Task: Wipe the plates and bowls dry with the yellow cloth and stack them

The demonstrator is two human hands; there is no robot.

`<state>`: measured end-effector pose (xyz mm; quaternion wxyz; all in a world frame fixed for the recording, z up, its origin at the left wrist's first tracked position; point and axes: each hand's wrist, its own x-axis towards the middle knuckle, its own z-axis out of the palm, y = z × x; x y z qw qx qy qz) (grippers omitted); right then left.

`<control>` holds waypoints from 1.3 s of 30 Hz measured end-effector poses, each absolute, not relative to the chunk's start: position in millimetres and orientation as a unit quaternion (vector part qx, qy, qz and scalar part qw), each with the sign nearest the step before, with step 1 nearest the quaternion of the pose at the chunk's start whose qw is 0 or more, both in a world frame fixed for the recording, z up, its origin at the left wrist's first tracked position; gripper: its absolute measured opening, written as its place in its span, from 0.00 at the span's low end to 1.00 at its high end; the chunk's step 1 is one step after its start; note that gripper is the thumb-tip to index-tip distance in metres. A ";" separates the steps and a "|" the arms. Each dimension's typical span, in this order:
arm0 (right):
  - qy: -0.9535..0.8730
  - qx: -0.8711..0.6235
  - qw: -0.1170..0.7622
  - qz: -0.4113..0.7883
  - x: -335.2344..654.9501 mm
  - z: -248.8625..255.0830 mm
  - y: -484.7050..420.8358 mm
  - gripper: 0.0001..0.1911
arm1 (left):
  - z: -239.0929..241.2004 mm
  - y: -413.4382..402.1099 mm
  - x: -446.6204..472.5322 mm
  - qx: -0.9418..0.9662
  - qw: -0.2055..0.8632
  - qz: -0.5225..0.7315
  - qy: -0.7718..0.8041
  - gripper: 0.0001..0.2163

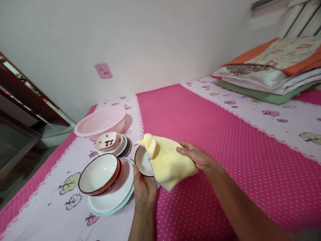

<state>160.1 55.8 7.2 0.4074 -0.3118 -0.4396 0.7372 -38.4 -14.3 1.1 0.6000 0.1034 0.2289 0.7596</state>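
Observation:
A white bowl (143, 162) with a dark rim is in my left hand (144, 189), the thumb over its near edge. My right hand (194, 155) grips a yellow cloth (173, 164) with a purple edge. The cloth drapes over the right part of the bowl and hides it. Just left of my left hand, a larger white bowl (99, 174) with a dark rim and orange-brown outside sits stacked on white and pale-blue plates (125, 180). Behind these stands a pile of small dishes, with a square patterned dish (106, 140) on top.
A pink basin (102, 122) stands behind the dishes near the wall. The bed's pink dotted sheet (165, 107) spreads out to the right. Folded bedding and pillows (271, 73) are piled at the far right. A pink paper (103, 71) is on the wall.

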 end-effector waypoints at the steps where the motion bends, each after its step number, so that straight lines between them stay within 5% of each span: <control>1: -0.444 -0.303 0.401 0.742 161.6 8.3 54.6 0.28 | 0.8 -14.3 -38.2 0.107 0.602 0.759 0.224 0.23; 7: -0.415 -0.303 0.392 0.763 166.8 9.9 51.9 0.25 | -4.7 -15.3 -40.5 0.100 0.608 0.760 0.206 0.24; 14: -0.433 -0.338 0.616 0.566 204.2 64.0 36.9 0.35 | -4.1 -17.2 -46.6 0.098 0.644 0.727 0.217 0.25; 19: -0.598 -0.569 0.461 0.324 213.1 85.4 21.3 0.22 | -1.0 -16.6 -44.9 0.103 0.623 0.738 0.239 0.23; 23: -0.677 -0.534 0.336 0.378 193.7 84.4 15.8 0.21 | -1.8 -16.4 -39.9 0.119 0.605 0.743 0.261 0.22; 29: -0.613 -0.389 0.469 0.503 142.1 74.9 7.2 0.12 | -7.0 -19.3 -30.0 0.145 0.630 0.715 0.266 0.23; 35: -0.741 -0.383 0.445 0.327 107.5 48.5 5.2 0.08 | -12.5 -22.9 -23.7 0.166 0.680 0.672 0.243 0.21; 39: -0.800 -0.371 0.392 0.263 102.4 32.0 12.1 0.15 | -7.4 -21.5 -23.2 0.167 0.682 0.671 0.239 0.22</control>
